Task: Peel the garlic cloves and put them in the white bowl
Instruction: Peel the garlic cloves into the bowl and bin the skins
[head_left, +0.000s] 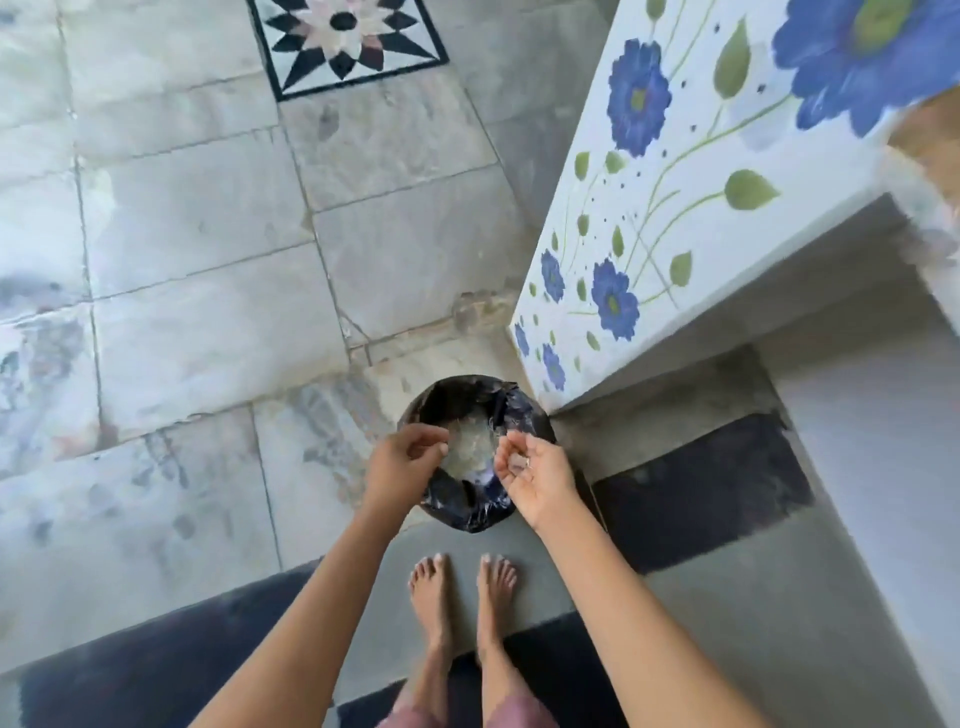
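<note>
Your left hand (402, 457) hangs over the left rim of the bin (537, 423), knuckles up, fingers curled toward the thumb. Whether that grip pinches anything you cannot tell from here. The bin, lined in black, stands on the floor straight ahead of your feet, and pale skins (467, 449) already lie at its bottom. Over the bin's right rim your right hand (537, 480) is turned palm up, its grip loose and cupped. A pale scrap (514, 466) rests near the base of the fingers, too small to tell whether it is peel or clove, and its long axis cannot be read. What the next move seems to turn on is this: the scrap sits directly above the bin's mouth, so it lies down and slightly left of that palm. A tilt of the right hand toward the left one would probably shed it inside the rim. To the right of the bin and beyond it rises the flowered worktop (675, 218), nearer your right hand than your left. No garlic cloves and no white bowl are in view.
</note>
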